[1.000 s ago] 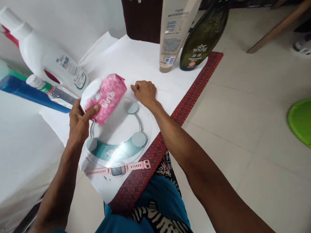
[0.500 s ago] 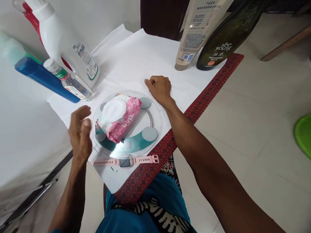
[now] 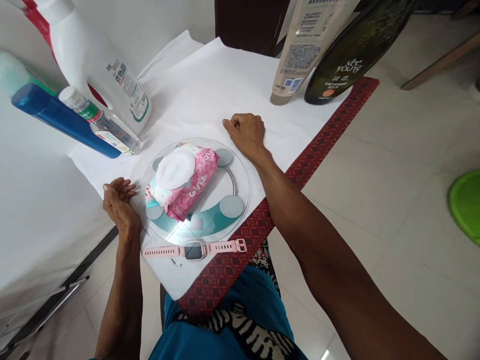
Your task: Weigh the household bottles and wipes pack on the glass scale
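Note:
A pink pack of wet wipes (image 3: 193,187) with a white lid lies on a round glass scale (image 3: 215,218) with a teal band. Left of the scale, at the edge of the white cloth, my left hand (image 3: 120,202) rests palm up, its fingers loosely apart and nothing in them. My right hand (image 3: 245,132) lies curled on the cloth beyond the scale's right side, thumb against the fingers, with no object showing in it. Along the scale's near side stretches a smartwatch (image 3: 193,250) with a pink strap, laid flat.
At the back left stand a white detergent bottle (image 3: 101,70), a blue bottle (image 3: 67,122) and a small clear bottle (image 3: 108,127). A beige tube (image 3: 300,55) and a dark green bottle (image 3: 347,65) stand at the back right. A green stool (image 3: 467,207) is on the floor.
My left hand has turned over from an upright, raised pose and come down beside the scale, palm up. My right hand and the wipes pack have stayed put.

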`<state>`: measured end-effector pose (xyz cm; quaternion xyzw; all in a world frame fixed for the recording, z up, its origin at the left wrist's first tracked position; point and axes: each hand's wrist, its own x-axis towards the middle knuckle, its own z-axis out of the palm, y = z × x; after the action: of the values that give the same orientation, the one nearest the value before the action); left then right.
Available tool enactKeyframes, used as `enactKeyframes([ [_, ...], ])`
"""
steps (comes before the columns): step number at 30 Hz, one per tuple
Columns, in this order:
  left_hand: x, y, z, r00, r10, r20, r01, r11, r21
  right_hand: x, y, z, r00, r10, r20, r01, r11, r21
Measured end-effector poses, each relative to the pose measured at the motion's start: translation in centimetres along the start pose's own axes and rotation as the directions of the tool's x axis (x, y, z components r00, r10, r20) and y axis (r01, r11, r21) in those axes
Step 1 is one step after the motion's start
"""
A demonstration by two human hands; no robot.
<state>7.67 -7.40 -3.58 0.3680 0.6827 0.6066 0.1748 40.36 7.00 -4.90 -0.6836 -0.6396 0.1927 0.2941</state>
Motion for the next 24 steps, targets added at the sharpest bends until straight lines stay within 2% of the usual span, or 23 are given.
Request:
enactKeyframes([
  [5,0.3,-0.4,0.0,1.0,0.0,-0.006,0.0,1.0,-0.001,0.2,0.5,0.3,0.999,-0.045,-0.028,0.046,0.998,0.032],
  [9,-0.2,-0.2,-0.2,1.0,0.012,0.018,-0.012,1.0,-0.014,0.1,0.4,0.2,0.999,-0.029,-0.025,0.029,0.999,0.02],
  [12,-1.7,1.1,-0.3,0.989,0.139,0.042,-0.142,0.987,0.081,0.2,0.3,0.2,0.999,-0.026,-0.031,0.026,0.999,0.019],
  [14,-3.1,2.7,-0.1,0.949,0.296,0.109,-0.31,0.938,0.156,0.2,0.4,0.3,0.999,-0.037,-0.038,0.039,0.999,0.031],
  [16,-4.5,4.5,0.4,0.871,0.42,0.256,-0.466,0.87,0.16,0.3,0.6,0.4,0.998,-0.043,-0.041,0.045,0.998,0.039],
  [18,-5.7,6.1,1.3,0.77,0.465,0.437,-0.566,0.814,0.133,0.3,0.6,0.4,0.998,-0.041,-0.039,0.043,0.998,0.037],
  [20,-6.2,7.3,2.2,0.694,0.452,0.561,-0.623,0.768,0.152,0.3,0.6,0.4,0.999,-0.036,-0.037,0.037,0.999,0.033],
  [22,-6.3,7.8,2.9,0.665,0.42,0.618,-0.649,0.734,0.2,0.3,0.5,0.5,0.999,-0.032,-0.041,0.033,0.999,0.031],
  [24,-6.0,7.9,3.2,0.664,0.385,0.641,-0.647,0.725,0.235,0.3,0.4,0.6,0.998,-0.03,-0.051,0.032,0.999,0.032],
])
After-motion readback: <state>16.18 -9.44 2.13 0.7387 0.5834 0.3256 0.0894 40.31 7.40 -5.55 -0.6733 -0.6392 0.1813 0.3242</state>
